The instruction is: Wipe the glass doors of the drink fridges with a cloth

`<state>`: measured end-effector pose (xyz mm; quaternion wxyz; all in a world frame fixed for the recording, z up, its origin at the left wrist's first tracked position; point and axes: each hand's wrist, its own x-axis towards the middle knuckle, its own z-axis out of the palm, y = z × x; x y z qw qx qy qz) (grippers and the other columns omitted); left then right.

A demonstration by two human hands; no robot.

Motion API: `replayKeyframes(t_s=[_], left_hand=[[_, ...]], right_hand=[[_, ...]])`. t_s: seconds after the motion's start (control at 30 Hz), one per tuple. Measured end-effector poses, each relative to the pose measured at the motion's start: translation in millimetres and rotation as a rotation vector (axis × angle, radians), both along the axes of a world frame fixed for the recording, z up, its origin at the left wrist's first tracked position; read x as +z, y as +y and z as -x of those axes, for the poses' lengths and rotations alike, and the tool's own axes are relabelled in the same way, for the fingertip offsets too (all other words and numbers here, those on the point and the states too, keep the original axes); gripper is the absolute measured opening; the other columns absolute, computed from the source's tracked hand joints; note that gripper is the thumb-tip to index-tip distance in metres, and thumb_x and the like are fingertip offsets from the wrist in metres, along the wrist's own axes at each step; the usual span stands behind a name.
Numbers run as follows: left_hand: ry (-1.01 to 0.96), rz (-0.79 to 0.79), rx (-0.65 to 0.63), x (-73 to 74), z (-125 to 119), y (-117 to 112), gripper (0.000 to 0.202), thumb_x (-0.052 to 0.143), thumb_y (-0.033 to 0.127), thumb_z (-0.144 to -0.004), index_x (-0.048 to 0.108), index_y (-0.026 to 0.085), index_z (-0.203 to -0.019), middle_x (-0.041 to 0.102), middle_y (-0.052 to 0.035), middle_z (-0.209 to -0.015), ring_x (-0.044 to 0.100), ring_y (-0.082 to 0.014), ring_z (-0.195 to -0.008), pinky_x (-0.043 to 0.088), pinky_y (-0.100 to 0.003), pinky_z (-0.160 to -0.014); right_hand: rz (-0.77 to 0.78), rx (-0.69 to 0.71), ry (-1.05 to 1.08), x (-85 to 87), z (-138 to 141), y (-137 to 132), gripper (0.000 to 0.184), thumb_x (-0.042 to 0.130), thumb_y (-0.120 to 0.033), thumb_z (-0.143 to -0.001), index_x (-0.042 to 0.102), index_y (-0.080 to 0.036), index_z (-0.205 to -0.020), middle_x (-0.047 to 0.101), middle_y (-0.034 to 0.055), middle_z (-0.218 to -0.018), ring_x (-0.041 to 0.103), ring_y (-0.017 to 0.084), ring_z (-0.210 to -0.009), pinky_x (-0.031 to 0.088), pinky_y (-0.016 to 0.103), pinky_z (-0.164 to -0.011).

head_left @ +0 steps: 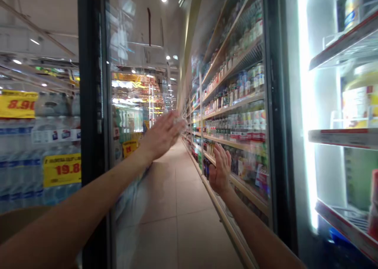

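Note:
A glass fridge door with a black frame stands open in front of me. My left hand reaches across to the middle of the pane, blurred by motion. Under its fingers is a whitish, crumpled tissue-like piece, pressed at the glass. Lower and to the right, my right hand is raised at the pane with fingers apart and nothing in it. Whether its fingertips touch the glass cannot be made out.
To the right, the lit fridge has shelves with bottles. Packs of bottled water with yellow price signs are stacked at the left. Bottle-filled shelves and a tiled floor show in the pane.

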<state>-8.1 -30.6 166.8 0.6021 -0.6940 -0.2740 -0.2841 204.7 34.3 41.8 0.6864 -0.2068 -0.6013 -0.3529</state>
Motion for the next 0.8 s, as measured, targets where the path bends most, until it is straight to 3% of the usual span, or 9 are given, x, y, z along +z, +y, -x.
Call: replayKeyframes(t_s=[0.1,0.2,0.27,0.37,0.43,0.6,0.63,0.77,0.8], left_hand=[[-0.093,-0.050,0.000,-2.9,14,-6,0.056,0.045,0.027,-0.090,0.026,0.022,-0.142,0.023,-0.0118,-0.152,0.011,-0.0244,-0.142,0.025,-0.046,-0.113],[0.315,0.093,-0.015,-21.9,21,-12,0.053,0.044,0.026,-0.090,0.030,0.028,-0.141,0.035,-0.0047,-0.148,0.018,-0.0173,-0.141,0.023,-0.036,-0.115],[0.385,0.122,-0.019,-23.6,27,-16,0.052,0.044,0.026,-0.090,0.030,0.031,-0.141,0.040,-0.0016,-0.145,0.021,-0.0149,-0.140,0.024,-0.033,-0.114],[-0.020,-0.019,0.002,-15.7,40,-21,0.061,0.045,0.024,-0.089,0.021,0.030,-0.144,0.031,-0.0050,-0.150,0.019,-0.0203,-0.141,0.027,-0.041,-0.113],[-0.184,-0.064,0.017,-20.8,49,-26,0.064,0.047,0.023,-0.088,0.019,0.030,-0.145,0.023,-0.0068,-0.153,0.016,-0.0238,-0.141,0.027,-0.045,-0.113],[0.255,0.190,0.015,-56.7,75,-39,0.058,0.049,0.026,-0.087,0.029,0.040,-0.140,0.039,0.0042,-0.145,0.030,-0.0142,-0.136,0.024,-0.031,-0.114],[0.224,0.190,0.036,-57.9,78,-41,0.059,0.048,0.027,-0.087,0.027,0.041,-0.140,0.037,0.0049,-0.146,0.030,-0.0149,-0.136,0.024,-0.032,-0.114],[-0.276,-0.022,0.140,-57.4,81,-43,0.068,0.047,0.025,-0.088,0.012,0.034,-0.145,0.009,-0.0048,-0.156,0.018,-0.0301,-0.140,0.028,-0.050,-0.110],[-0.288,-0.034,0.141,-62.0,80,-42,0.068,0.048,0.025,-0.088,0.012,0.032,-0.145,0.007,-0.0064,-0.156,0.017,-0.0313,-0.140,0.029,-0.051,-0.109]], right_hand=[[0.001,0.005,0.009,-0.5,1,0,0.055,0.032,-0.024,-0.089,0.024,-0.021,-0.144,0.046,0.0119,-0.139,0.036,0.022,-0.135,0.025,0.047,-0.110],[0.003,0.005,0.003,-0.6,1,0,0.054,0.033,-0.023,-0.089,0.026,-0.021,-0.142,0.047,0.0119,-0.139,0.036,0.022,-0.135,0.025,0.046,-0.110],[-0.001,0.003,-0.004,-0.2,1,0,0.053,0.033,-0.022,-0.089,0.027,-0.021,-0.142,0.047,0.0120,-0.138,0.036,0.022,-0.135,0.025,0.046,-0.110],[0.007,-0.003,0.005,0.4,1,-1,0.053,0.034,-0.023,-0.088,0.028,-0.022,-0.141,0.048,0.0112,-0.138,0.036,0.022,-0.134,0.025,0.046,-0.110],[0.018,-0.009,0.007,0.5,1,-1,0.053,0.034,-0.023,-0.088,0.029,-0.023,-0.141,0.048,0.0107,-0.138,0.036,0.021,-0.134,0.024,0.046,-0.110],[0.022,-0.005,-0.009,-0.1,1,-1,0.050,0.034,-0.022,-0.088,0.032,-0.022,-0.139,0.048,0.0109,-0.137,0.035,0.021,-0.135,0.023,0.046,-0.111],[0.023,-0.006,-0.008,-0.1,1,-1,0.050,0.035,-0.022,-0.089,0.033,-0.022,-0.138,0.048,0.0109,-0.137,0.035,0.021,-0.135,0.023,0.046,-0.111],[0.015,-0.021,-0.002,0.6,1,-1,0.049,0.036,-0.021,-0.088,0.035,-0.023,-0.137,0.049,0.0103,-0.137,0.034,0.021,-0.135,0.023,0.046,-0.111],[0.008,-0.024,-0.001,0.8,2,-1,0.049,0.037,-0.021,-0.088,0.035,-0.023,-0.137,0.049,0.0102,-0.136,0.034,0.021,-0.135,0.024,0.046,-0.110]])
